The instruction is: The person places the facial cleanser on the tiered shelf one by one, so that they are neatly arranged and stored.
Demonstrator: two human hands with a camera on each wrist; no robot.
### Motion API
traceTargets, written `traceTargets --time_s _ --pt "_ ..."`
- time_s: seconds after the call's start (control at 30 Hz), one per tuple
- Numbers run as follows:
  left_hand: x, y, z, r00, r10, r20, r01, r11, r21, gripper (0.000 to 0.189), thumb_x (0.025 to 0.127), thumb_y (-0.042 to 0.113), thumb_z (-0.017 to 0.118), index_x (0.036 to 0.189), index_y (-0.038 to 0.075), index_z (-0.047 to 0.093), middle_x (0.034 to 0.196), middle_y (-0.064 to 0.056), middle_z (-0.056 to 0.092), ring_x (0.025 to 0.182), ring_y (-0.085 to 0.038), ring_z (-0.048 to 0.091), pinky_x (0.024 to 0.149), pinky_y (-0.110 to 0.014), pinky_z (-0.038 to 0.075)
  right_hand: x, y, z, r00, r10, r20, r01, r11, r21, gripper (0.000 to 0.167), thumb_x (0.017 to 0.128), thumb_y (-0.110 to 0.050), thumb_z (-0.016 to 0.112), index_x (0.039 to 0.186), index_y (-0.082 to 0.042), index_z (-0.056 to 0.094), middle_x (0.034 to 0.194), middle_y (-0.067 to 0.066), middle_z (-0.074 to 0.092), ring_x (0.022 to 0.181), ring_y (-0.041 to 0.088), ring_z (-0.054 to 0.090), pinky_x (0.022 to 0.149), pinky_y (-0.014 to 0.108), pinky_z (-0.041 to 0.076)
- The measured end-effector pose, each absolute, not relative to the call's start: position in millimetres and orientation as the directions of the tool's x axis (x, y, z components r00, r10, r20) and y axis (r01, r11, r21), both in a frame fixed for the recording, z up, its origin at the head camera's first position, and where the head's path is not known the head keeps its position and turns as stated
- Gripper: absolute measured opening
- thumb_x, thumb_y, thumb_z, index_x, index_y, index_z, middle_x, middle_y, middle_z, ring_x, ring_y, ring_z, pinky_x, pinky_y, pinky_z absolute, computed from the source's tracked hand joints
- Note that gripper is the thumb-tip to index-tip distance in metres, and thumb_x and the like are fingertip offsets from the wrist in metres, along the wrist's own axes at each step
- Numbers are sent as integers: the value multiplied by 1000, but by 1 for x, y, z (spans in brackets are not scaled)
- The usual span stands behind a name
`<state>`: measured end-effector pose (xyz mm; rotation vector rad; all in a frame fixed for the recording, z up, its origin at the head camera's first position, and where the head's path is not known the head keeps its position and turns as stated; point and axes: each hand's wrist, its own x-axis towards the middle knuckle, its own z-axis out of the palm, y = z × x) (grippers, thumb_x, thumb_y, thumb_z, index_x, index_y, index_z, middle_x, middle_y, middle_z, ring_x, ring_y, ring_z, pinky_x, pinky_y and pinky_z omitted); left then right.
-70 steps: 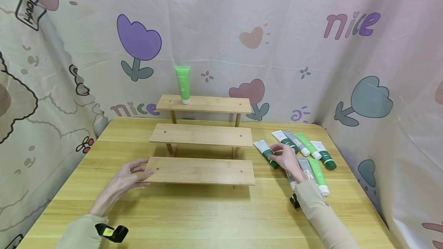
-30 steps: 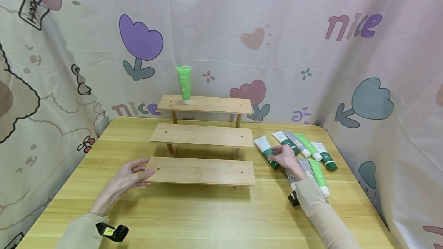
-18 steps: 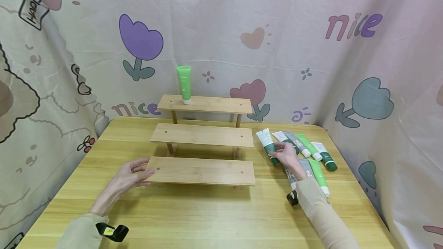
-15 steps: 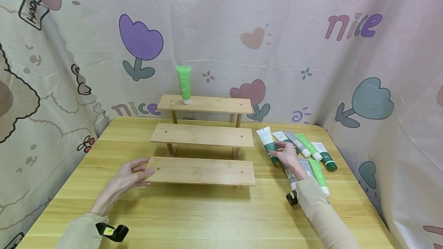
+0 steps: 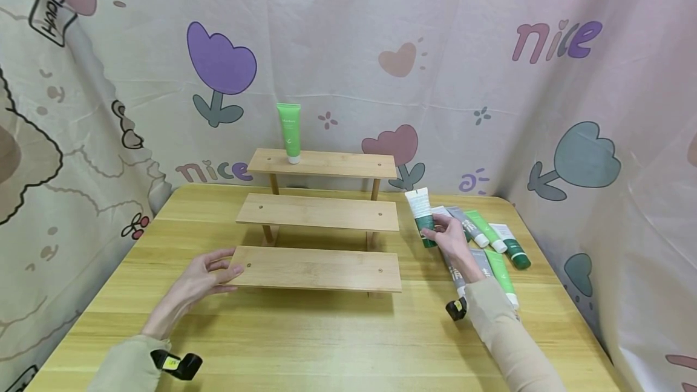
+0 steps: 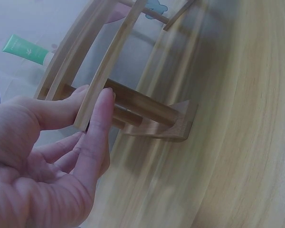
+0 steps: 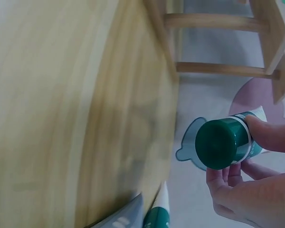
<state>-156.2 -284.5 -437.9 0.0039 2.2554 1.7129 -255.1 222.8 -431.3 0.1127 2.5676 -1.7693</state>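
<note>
A three-tier wooden display stand stands on the table. My left hand pinches the left end of its lowest shelf, thumb on one face and fingers on the other in the left wrist view. With my right hand I grip a white and dark green squeeze tube near its cap, raised off the table and nearly upright. In the right wrist view its green cap faces the camera. On the top shelf a light green tube stands upright on its white cap.
Right of the stand, several more tubes lie on the table: grey ones, light green ones and white and green ones. My right forearm passes over some of them. A patterned curtain hangs behind the wooden table.
My right hand has lifted the white and green tube from the table and tipped it from lying to nearly upright. My left hand has stayed at the shelf end.
</note>
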Motion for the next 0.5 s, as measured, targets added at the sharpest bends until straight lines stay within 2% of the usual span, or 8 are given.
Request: traceTargets --time_s 0.13,0.5 --pt "-156 -285 -438 -952 189 -242 -182 286 941 76 102 13 61 154 -15 14 141 -40 34 99 -10 67 86 -32 65 -255 219 -425 -998 51 -41 54 309 -949 51 92 5 65 139 15 47 127 34 58 86 3 59 74 10 54" --pt "-156 -284 -437 -951 189 -243 -185 278 943 76 102 13 60 155 -15 13 145 -42 29 99 -9 67 86 -30 65 -251 212 -406 -998 58 -26 39 235 -971 49 94 3 64 140 11 48 132 31 56 93 4 60 82 11 56"
